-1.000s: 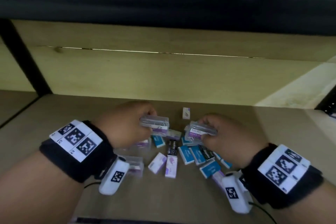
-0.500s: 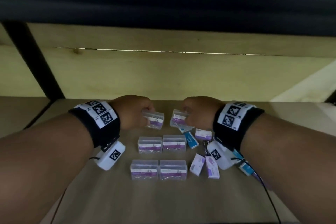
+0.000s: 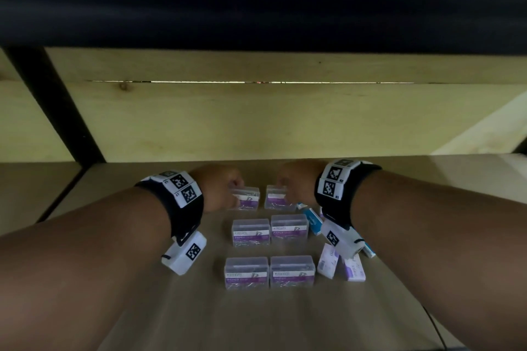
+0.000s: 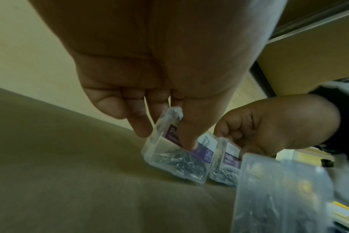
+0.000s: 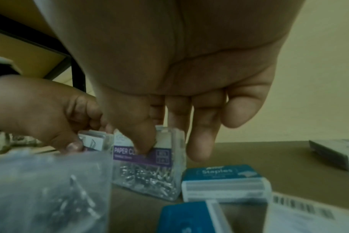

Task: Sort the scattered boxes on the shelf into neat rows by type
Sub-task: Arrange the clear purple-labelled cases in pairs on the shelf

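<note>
The left hand (image 3: pixel 219 188) pinches one clear clip box (image 3: pixel 247 198) and the right hand (image 3: pixel 296 179) pinches another (image 3: pixel 278 198), side by side behind the four lined-up clip boxes (image 3: pixel 269 251). They look light, hard and slippery, so hold the sides. There is room behind; blue staple boxes (image 5: pixel 223 181) crowd the right.

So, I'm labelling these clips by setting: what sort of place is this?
Probably a stockroom or stationery store shelf: a wooden shelf on a black frame, holding paper clip boxes and staples boxes.
</note>
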